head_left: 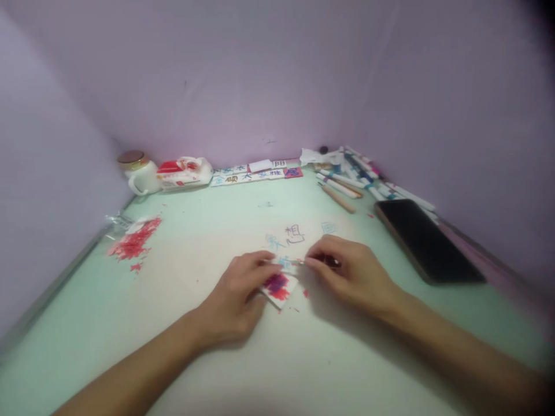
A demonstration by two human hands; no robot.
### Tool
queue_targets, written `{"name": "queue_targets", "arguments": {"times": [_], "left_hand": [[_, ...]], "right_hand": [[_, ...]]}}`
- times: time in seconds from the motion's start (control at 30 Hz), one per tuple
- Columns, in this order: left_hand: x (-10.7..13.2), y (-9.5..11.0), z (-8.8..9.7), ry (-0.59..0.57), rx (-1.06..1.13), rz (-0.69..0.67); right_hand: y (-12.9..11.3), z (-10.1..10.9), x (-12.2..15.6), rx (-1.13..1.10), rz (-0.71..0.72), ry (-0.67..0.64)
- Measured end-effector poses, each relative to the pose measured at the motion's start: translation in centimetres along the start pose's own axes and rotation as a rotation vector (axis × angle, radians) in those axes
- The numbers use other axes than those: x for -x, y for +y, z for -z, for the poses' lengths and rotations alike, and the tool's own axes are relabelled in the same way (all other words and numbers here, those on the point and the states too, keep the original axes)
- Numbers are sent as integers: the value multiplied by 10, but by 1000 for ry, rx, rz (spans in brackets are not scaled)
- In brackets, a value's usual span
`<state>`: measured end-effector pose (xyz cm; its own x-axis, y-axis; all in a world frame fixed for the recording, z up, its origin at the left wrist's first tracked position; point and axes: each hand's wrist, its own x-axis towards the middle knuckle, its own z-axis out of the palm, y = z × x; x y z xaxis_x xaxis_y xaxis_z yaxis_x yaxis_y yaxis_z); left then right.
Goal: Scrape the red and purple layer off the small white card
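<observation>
Both hands meet at the middle of the table (217, 358). My left hand (236, 294) has its fingers curled and pinched on a small white tile (280, 285), stained red and purple on top, which sits on the table right under my fingertips. My right hand (347, 271) is closed around a thin tool (299, 263), whose tip touches the tile's far edge. I judge the tile light and fairly soft, likely to skate on the smooth top unless pinned. The hold therefore belongs on its side edges, clear of the inked face and of the tip. The tool looks slim and stiff, but I cannot tell what its point is. Red crumbs (134, 242) lie well off to the left and a phone (427, 240) to the right. Pens (359, 176), a row of lettered blocks (255, 172) and a mug (141, 173) line the back wall.
</observation>
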<state>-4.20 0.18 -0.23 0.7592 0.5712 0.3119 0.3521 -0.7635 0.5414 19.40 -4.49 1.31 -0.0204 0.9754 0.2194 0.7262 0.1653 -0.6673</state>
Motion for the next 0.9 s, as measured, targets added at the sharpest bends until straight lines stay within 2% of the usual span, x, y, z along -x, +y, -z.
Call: {"name": "queue_targets", "arguments": {"times": [0.13, 0.27, 0.4, 0.5, 0.7, 0.9], "left_hand": [[-1, 4, -2, 73, -58, 68], [-4, 16, -6, 62, -218, 75], [-5, 19, -7, 55, -170, 37], [-5, 17, -6, 59, -136, 41], [-6, 16, -6, 32, -134, 93], [-7, 15, -4, -5, -108, 79]], "right_hand": [[2, 0, 0, 2, 67, -52], [5, 1, 1, 86, 226, -78], [12, 4, 2, 201, 388, -141], [16, 6, 4, 250, 432, -180], [15, 4, 7, 316, 468, -45], [15, 1, 8, 339, 549, 3]]}}
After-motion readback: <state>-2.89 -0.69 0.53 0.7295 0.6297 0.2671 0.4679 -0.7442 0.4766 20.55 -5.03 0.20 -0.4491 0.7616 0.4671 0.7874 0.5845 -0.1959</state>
